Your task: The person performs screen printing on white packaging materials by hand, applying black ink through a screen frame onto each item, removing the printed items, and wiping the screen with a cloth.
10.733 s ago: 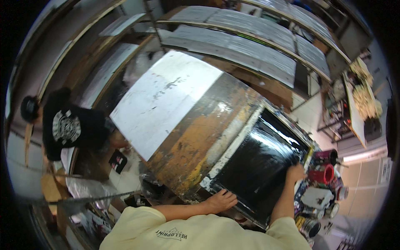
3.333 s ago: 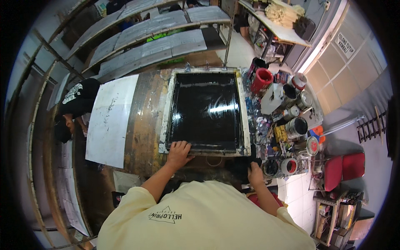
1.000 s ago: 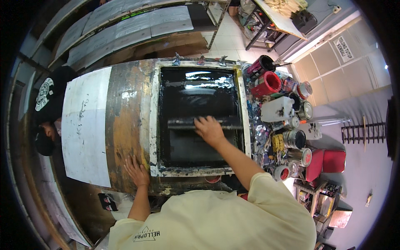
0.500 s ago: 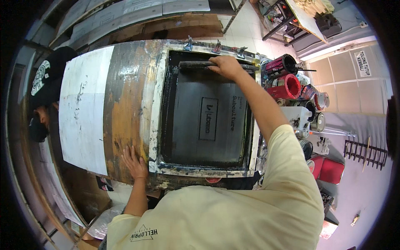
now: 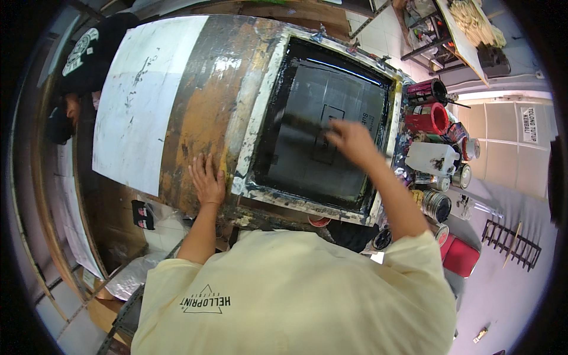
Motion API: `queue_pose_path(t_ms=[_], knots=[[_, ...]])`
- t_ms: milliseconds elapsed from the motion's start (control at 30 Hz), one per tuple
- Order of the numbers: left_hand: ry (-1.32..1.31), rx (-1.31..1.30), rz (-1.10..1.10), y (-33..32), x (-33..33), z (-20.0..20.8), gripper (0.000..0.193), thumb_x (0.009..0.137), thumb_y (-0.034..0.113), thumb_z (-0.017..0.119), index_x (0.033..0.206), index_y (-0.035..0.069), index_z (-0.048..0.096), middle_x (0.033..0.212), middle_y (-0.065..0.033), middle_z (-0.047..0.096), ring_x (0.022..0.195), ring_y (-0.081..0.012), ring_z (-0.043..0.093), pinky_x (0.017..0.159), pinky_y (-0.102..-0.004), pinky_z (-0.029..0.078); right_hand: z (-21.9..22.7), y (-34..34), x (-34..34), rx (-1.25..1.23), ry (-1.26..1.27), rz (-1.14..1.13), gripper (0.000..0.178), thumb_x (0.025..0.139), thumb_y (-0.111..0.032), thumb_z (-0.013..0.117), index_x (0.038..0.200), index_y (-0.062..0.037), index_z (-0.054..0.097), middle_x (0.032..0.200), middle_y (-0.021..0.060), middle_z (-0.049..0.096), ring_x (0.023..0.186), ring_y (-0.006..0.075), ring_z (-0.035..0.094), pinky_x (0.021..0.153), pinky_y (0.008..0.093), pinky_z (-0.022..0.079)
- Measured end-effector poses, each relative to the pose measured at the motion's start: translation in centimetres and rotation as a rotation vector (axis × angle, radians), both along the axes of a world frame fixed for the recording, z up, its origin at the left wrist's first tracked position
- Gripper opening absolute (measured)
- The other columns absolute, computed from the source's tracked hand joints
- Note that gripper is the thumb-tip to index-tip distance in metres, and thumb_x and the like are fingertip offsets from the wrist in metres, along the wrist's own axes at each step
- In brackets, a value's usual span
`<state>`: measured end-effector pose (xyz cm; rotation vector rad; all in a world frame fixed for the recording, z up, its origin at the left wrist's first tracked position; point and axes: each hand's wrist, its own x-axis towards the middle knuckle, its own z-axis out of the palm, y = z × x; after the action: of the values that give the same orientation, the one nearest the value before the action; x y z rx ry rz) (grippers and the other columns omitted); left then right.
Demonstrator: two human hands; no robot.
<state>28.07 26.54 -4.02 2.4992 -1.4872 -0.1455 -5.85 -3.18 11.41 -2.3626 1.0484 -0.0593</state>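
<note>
A screen printing frame (image 5: pixel 302 204) with a pale, ink-stained border lies on the table, its dark mesh (image 5: pixel 299 163) bearing printed shapes and glossy black ink along the far edge. My right hand (image 5: pixel 355 142), smeared by motion, is closed on a squeegee (image 5: pixel 299 123), whose long dark bar is blurred across the middle of the mesh. To the left of the frame, my left hand (image 5: pixel 208 180) rests flat on the stained brown board (image 5: pixel 189 112), fingers spread and holding nothing.
White sheeting (image 5: pixel 139 100) covers the board's left end, with a person in a black shirt (image 5: pixel 97 53) beyond it. Ink tubs, among them a red one (image 5: pixel 427 118) and a white container (image 5: pixel 432 158), crowd the right side. Clamps (image 5: pixel 319 32) stand along the frame's far edge.
My right hand has drawn the squeegee from the far end of the mesh toward me, to about its middle. The left hand stays on the board. The whole view has tilted and shifted.
</note>
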Motion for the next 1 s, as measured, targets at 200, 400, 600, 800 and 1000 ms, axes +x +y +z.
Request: queue_pose_path(t_ms=[200, 400, 600, 800, 1000], knots=[[0.011, -0.022, -0.003, -0.1, 0.0, -0.1, 0.067, 0.108, 0.057, 0.029, 0.158, 0.014, 0.038, 0.165, -0.0150, 0.029, 0.156, -0.0352, 0.016, 0.129, -0.0532, 0.006, 0.7, 15.6, 1.6, 0.124, 0.048, -0.034, 0.037, 0.091, -0.034, 0.071, 0.119, -0.0093, 0.071, 0.105, 0.0155, 0.073, 0.101, 0.0365, 0.068, 0.084, 0.0481, 0.055], [0.045, -0.041, -0.018, -0.2, 0.2, 0.4, 0.067, 0.107, 0.056, 0.032, 0.159, 0.014, 0.037, 0.166, -0.0148, 0.029, 0.156, -0.0350, 0.015, 0.129, -0.0531, 0.005, 0.0, 19.9, 2.4, -0.098, 0.142, -0.032, 0.045, 0.085, -0.028, 0.077, 0.125, -0.0102, 0.068, 0.106, 0.0082, 0.068, 0.098, 0.0305, 0.063, 0.080, 0.0426, 0.056], [0.059, -0.012, -0.008, -0.2, 0.2, 0.9, 0.066, 0.106, 0.052, 0.039, 0.159, 0.013, 0.037, 0.166, -0.0154, 0.028, 0.156, -0.0360, 0.016, 0.129, -0.0536, 0.005, -3.7, 18.8, 2.4, -0.344, 0.079, 0.043, 0.060, 0.076, -0.024, 0.083, 0.131, -0.0097, 0.065, 0.112, 0.0063, 0.066, 0.099, 0.0270, 0.060, 0.086, 0.0384, 0.056], [0.063, 0.000, -0.012, -0.3, 0.2, 0.9, 0.067, 0.105, 0.053, 0.039, 0.158, 0.012, 0.039, 0.166, -0.0166, 0.028, 0.156, -0.0375, 0.016, 0.129, -0.0548, 0.005, -4.9, 10.7, 2.8, -0.421, 0.065, 0.011, 0.058, 0.075, -0.021, 0.082, 0.129, -0.0095, 0.065, 0.108, 0.0065, 0.065, 0.095, 0.0282, 0.060, 0.082, 0.0396, 0.055], [0.034, -0.024, -0.021, -0.3, 0.2, 0.9, 0.070, 0.105, 0.057, 0.034, 0.157, 0.011, 0.040, 0.165, -0.0175, 0.029, 0.156, -0.0387, 0.017, 0.128, -0.0567, 0.007, -7.1, -0.9, 3.9, -0.470, 0.049, 0.013, 0.053, 0.079, -0.022, 0.081, 0.128, -0.0108, 0.064, 0.108, 0.0058, 0.065, 0.098, 0.0294, 0.061, 0.082, 0.0418, 0.056]])
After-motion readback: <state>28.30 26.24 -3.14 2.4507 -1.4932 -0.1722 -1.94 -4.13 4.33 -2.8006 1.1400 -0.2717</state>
